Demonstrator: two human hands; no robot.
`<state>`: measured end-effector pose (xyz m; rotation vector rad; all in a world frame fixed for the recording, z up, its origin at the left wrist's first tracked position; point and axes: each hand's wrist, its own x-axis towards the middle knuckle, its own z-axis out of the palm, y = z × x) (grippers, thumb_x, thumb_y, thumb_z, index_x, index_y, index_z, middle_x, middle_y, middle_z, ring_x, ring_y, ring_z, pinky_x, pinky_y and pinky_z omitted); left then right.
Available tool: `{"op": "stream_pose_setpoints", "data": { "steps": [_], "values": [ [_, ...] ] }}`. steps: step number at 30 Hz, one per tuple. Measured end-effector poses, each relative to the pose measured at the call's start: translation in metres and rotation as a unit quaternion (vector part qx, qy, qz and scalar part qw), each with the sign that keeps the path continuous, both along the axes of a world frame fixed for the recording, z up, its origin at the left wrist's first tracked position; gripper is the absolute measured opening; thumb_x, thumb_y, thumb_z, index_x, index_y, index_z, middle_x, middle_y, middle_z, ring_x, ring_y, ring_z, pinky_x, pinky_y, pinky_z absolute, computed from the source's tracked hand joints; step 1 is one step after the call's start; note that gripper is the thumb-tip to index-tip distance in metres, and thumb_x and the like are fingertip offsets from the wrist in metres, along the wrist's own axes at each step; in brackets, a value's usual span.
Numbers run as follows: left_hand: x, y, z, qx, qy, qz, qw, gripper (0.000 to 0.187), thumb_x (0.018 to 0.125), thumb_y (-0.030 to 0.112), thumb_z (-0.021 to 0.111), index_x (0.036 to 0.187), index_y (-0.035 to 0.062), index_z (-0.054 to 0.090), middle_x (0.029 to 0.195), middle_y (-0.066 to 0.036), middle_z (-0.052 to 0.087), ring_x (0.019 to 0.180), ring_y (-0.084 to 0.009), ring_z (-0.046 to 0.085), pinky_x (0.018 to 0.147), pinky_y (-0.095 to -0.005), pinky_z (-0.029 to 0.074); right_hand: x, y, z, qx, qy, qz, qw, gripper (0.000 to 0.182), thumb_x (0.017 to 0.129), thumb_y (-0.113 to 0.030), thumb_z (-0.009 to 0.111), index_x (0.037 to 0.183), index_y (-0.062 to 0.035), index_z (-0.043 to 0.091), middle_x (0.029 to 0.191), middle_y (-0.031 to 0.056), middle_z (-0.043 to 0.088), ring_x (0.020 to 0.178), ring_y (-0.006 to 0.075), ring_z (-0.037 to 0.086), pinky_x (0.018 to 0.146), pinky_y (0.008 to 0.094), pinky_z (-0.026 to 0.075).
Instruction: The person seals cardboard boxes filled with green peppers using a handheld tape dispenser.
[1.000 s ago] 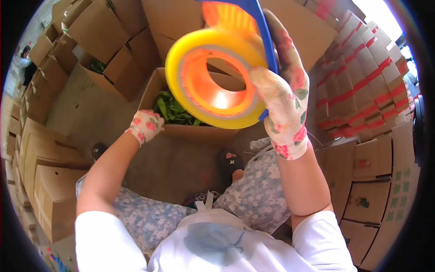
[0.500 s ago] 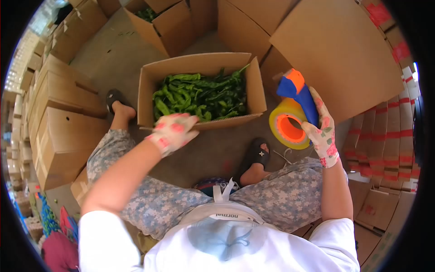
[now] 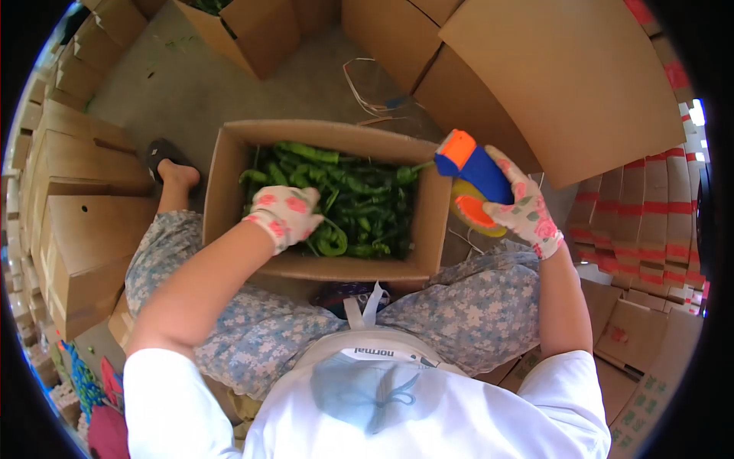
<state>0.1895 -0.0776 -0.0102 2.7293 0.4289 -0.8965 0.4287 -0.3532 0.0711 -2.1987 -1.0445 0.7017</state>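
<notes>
An open cardboard box (image 3: 215,183) of long green peppers (image 3: 359,203) stands on the floor between my legs. My left hand (image 3: 283,216), in a flowered glove, is inside the box over the peppers at its left part. Its fingers are curled down, and what they hold, if anything, is hidden. My right hand (image 3: 527,210), gloved the same way, grips a blue and orange tape dispenser (image 3: 483,172) beside the box's right wall. A yellow tape roll (image 3: 482,218) with an orange hub is fitted on the dispenser, partly hidden behind the box wall and my fingers.
Large cardboard boxes stand at the upper right (image 3: 558,84) and left (image 3: 99,237). Another open box (image 3: 256,38) with greenery is at the far side. Flattened cartons (image 3: 638,214) are stacked at right. A white strap (image 3: 352,84) lies on the floor.
The pepper box has come closer to me. My left hand has moved from its near edge into it, fingers curling. My right hand has brought the tape dispenser to the box's right side.
</notes>
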Motion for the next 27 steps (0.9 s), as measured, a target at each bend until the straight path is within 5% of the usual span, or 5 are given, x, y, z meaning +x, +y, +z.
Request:
{"op": "stream_pose_setpoints", "data": {
  "steps": [4,7,16,19,27],
  "values": [
    [0.032,-0.049,-0.049,-0.215,-0.253,-0.134,0.934,0.033,0.088,0.037,0.06,0.104,0.0086,0.062,0.096,-0.012,0.067,0.09,-0.0346,0.067,0.073,-0.0462,0.054,-0.017,0.007,-0.001,-0.01,-0.003,0.033,0.999,0.078,0.072,-0.012,0.072,0.145,-0.0035,0.043,0.14,0.0179,0.053,0.128,0.0274,0.054,0.108,0.0336,0.04],
    [0.075,-0.059,-0.029,-0.085,-0.345,-0.132,0.926,0.022,0.085,0.029,0.063,0.095,0.0095,0.063,0.085,-0.01,0.063,0.084,-0.0318,0.064,0.074,-0.0446,0.052,-0.015,0.01,0.019,-0.042,-0.008,0.012,0.999,0.079,0.071,-0.014,0.074,0.144,-0.0058,0.045,0.14,0.0178,0.053,0.127,0.0303,0.054,0.107,0.035,0.041],
    [0.053,-0.021,-0.027,0.037,-0.095,-0.127,0.987,0.021,0.08,0.024,0.06,0.098,0.0159,0.069,0.087,-0.008,0.064,0.086,-0.0293,0.062,0.079,-0.0422,0.048,0.011,-0.01,0.023,0.038,-0.066,-0.026,0.997,0.078,0.071,-0.014,0.073,0.143,-0.0062,0.046,0.133,0.017,0.058,0.121,0.0323,0.058,0.105,0.0361,0.043],
    [0.024,0.001,-0.032,0.105,-0.271,-0.086,0.953,0.018,0.085,0.02,0.055,0.094,0.0165,0.07,0.076,-0.006,0.061,0.084,-0.0286,0.062,0.074,-0.0432,0.049,0.008,-0.013,0.031,0.042,-0.058,-0.01,0.997,0.076,0.071,-0.013,0.073,0.142,-0.005,0.047,0.13,0.0169,0.06,0.119,0.0314,0.059,0.104,0.0356,0.043],
    [0.088,-0.067,-0.053,-0.056,-0.327,-0.095,0.939,0.056,0.08,0.034,0.071,0.13,0.0145,0.056,0.126,-0.014,0.056,0.128,-0.0339,0.047,0.111,-0.048,0.034,-0.013,-0.003,0.038,-0.006,-0.056,-0.01,0.998,0.073,0.072,-0.018,0.074,0.14,-0.0043,0.05,0.129,0.0165,0.061,0.117,0.0297,0.06,0.104,0.0354,0.044]
  ]
}}
